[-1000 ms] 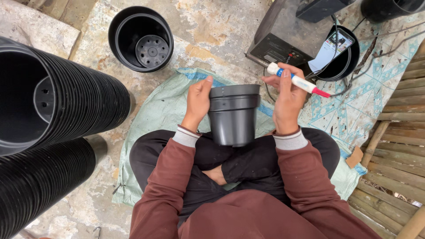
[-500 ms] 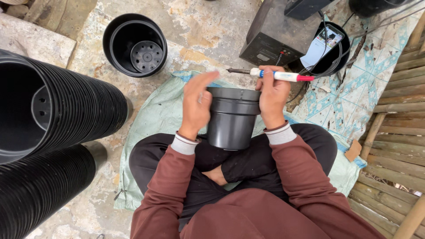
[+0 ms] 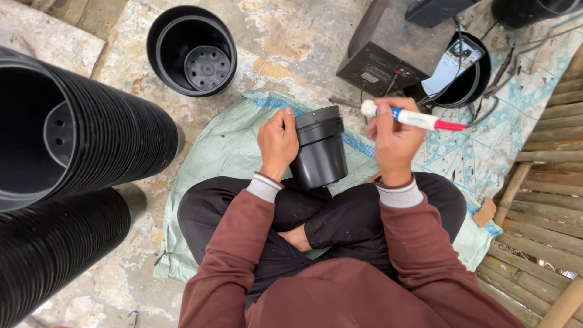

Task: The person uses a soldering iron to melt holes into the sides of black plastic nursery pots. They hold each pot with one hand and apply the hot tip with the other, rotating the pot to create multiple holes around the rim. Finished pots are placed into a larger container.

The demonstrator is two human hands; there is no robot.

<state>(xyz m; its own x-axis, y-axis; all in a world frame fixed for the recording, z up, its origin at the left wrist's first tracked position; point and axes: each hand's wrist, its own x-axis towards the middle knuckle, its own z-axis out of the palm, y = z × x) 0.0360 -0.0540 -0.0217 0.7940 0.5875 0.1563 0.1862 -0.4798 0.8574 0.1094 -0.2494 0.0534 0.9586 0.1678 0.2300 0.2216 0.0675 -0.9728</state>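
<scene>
Black pot (image 3: 320, 152) | left hand (image 3: 277, 143) fingers gripping rim | right hand (image 3: 393, 140) clasping white marker (image 3: 413, 118) (red-capped)

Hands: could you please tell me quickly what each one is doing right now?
Left hand: gripping the black plastic plant pot.
Right hand: closed on a white, blue and red pen-shaped tool.

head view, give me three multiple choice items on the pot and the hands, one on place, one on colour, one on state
1. Where is the single open pot on the ground?
A. upper left of the person
B. on the bamboo slats
C. in the person's lap

2. What colour is the pot held by the left hand?
A. white
B. black
C. green

3. What does the right hand hold?
A. nothing
B. a phone
C. a pen-shaped tool

Answers: 1 A, it stands on the concrete beyond the woven sack. 2 B, its wall is plain black. 3 C, the fingers wrap a white, blue and red tool.
</scene>
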